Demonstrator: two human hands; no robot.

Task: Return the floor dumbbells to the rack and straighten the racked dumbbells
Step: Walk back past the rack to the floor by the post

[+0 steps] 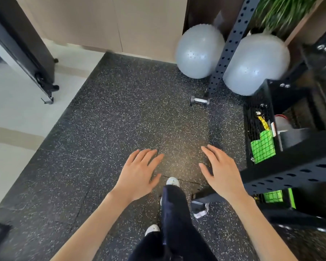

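A small chrome dumbbell [199, 101] lies on the speckled rubber floor at the foot of a perforated black upright [226, 48]. The black rack [290, 172] runs along the right side, its shelves blurred; no racked dumbbells are clearly visible. My left hand [138, 173] and my right hand [221, 171] hover palm-down above the floor, fingers spread, holding nothing. Both are well short of the dumbbell, which lies farther ahead and slightly right.
Two grey exercise balls [199, 51] [256, 65] sit behind the upright. A wire basket [258, 117] on the rack holds green and yellow items. A wheeled black frame [45, 85] stands at the left on the pale floor. My legs and white shoes [172, 182] are below.
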